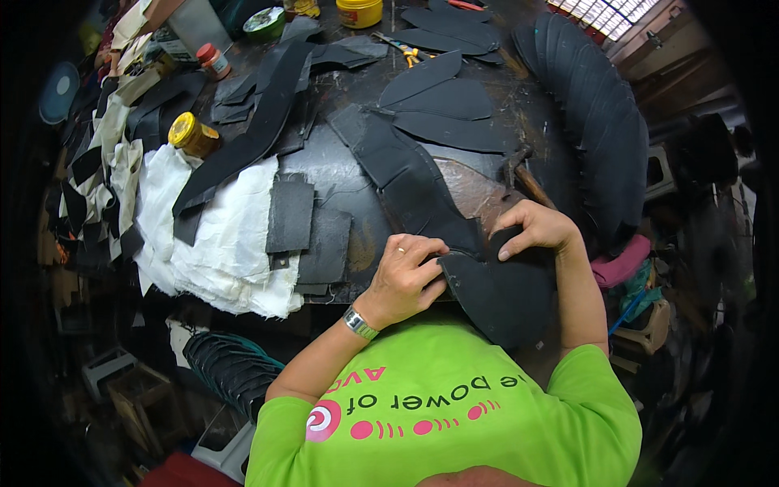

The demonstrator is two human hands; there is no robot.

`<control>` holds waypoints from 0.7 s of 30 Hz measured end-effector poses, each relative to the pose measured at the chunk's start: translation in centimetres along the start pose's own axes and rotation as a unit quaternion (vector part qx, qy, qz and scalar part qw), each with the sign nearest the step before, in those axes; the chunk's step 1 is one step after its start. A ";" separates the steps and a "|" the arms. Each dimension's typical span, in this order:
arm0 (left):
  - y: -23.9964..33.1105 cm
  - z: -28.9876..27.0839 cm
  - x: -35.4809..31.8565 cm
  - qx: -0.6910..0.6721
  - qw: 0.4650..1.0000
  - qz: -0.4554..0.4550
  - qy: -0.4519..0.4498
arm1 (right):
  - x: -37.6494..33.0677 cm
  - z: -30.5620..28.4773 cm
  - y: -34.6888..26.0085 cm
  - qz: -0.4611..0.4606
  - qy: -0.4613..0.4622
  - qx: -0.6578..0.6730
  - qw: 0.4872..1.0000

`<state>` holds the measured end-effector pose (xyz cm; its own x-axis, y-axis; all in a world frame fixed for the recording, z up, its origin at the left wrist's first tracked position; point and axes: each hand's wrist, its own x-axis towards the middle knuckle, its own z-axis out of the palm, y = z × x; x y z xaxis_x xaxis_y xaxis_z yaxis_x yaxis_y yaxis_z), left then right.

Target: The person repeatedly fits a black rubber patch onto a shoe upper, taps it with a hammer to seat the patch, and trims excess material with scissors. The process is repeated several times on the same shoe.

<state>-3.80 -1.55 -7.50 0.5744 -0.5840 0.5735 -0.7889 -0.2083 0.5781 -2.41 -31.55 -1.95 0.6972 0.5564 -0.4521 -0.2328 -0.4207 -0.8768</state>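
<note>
At the table's near edge, against my shirt, lies a large black piece of leather-like sheet with a curved outline. My left hand, with a ring and a wristwatch, pinches its upper left edge. My right hand grips its upper right edge, the thumb on top and the fingers curled behind. A long black shaped piece runs from between my hands up toward the table's middle; whether the two are joined, I cannot tell. Just beyond my right hand, a hammer rests beside a brown worn patch.
A row of overlapping black pieces curves along the right. White cloth and black rectangles lie left, with a yellow-lidded jar. Farther back are yellow-handled scissors, loose black leaf-shaped pieces and a yellow tub.
</note>
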 end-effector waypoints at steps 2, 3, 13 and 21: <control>0.0 -0.1 0.0 -0.005 1.000 -0.002 -0.002 | 0.0 0.0 0.1 -0.004 -0.001 0.003 1.000; 0.1 -0.2 0.1 -0.003 1.000 -0.001 -0.007 | 0.0 0.0 0.1 -0.009 -0.005 0.008 1.000; 0.1 -0.1 0.2 0.005 1.000 -0.007 -0.011 | 0.0 0.2 0.6 -0.002 -0.010 0.041 0.999; 0.1 0.0 0.2 0.008 1.000 -0.019 -0.004 | 0.1 0.2 1.0 -0.023 -0.014 0.045 0.999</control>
<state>-3.79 -1.67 -7.28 0.6029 -0.5809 0.5468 -0.7696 -0.2427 0.5907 -2.65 -31.75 -2.89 0.6892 0.5950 -0.4135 -0.2610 -0.3286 -0.9077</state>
